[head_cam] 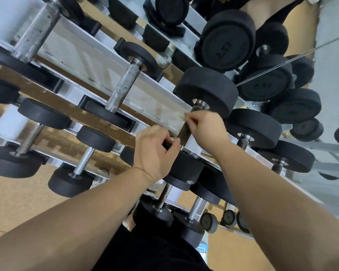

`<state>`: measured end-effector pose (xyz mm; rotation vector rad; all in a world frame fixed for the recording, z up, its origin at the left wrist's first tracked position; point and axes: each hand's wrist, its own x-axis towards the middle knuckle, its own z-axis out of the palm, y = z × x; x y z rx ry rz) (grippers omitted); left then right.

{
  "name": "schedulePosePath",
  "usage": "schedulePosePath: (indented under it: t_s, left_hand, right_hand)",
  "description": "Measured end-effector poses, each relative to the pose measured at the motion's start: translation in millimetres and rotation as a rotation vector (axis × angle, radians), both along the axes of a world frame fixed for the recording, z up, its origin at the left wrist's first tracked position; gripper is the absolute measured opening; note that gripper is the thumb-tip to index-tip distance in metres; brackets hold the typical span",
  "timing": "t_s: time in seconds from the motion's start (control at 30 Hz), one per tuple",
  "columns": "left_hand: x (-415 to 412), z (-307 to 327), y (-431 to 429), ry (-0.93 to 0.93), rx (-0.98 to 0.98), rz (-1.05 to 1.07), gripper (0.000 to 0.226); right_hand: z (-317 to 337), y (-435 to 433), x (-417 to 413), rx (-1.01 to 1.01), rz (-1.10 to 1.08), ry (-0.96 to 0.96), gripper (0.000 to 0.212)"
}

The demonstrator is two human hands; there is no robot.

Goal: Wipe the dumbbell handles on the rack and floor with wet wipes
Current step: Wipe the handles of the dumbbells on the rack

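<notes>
centre frame: left grip (155, 151) clasps the dumbbell head (186, 167); right grip (205, 128) pinches wet wipe (181, 115) on handle (185, 133); best wrap fully, slide lengthwise.

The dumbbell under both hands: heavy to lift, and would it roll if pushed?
Probably heavy for its size: the dumbbell has thick, solid-looking heads. Its heads are round, so on level ground it would likely roll. The left hand grips its near end, maybe steadying it.
</notes>
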<state>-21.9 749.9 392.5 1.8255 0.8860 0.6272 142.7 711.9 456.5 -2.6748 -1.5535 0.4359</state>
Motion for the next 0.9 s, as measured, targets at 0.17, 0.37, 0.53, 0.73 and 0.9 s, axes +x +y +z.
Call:
schedulePosePath:
  t_s: [0.17,0.37,0.53,0.73,0.9]
  left_hand:
    - [0.3,-3.9,-0.7,-0.047,-0.040,0.011,0.034]
    - [0.3,-2.2,-0.3,-0.043,-0.035,-0.007,0.036]
    - [0.7,-1.3,1.0,-0.050,-0.024,-0.012,0.034]
    - [1.0,-2.1,2.0,-0.056,-0.013,-0.021,0.033]
    - [0.9,-3.6,-0.1,-0.023,0.010,-0.021,0.035]
  right_hand:
    - [10.3,-7.9,-2.1,-0.296,0.256,0.131,0.032]
    - [12.0,20.4,10.6,-0.333,0.189,-0.222,0.020]
    - [8.5,13.9,-6.9,-0.295,0.116,-0.175,0.027]
    - [3.5,9.3,-10.7,-0.430,0.271,-0.102,0.021]
    - [4.9,19.4,5.5,-0.288,0.135,-0.321,0.020]
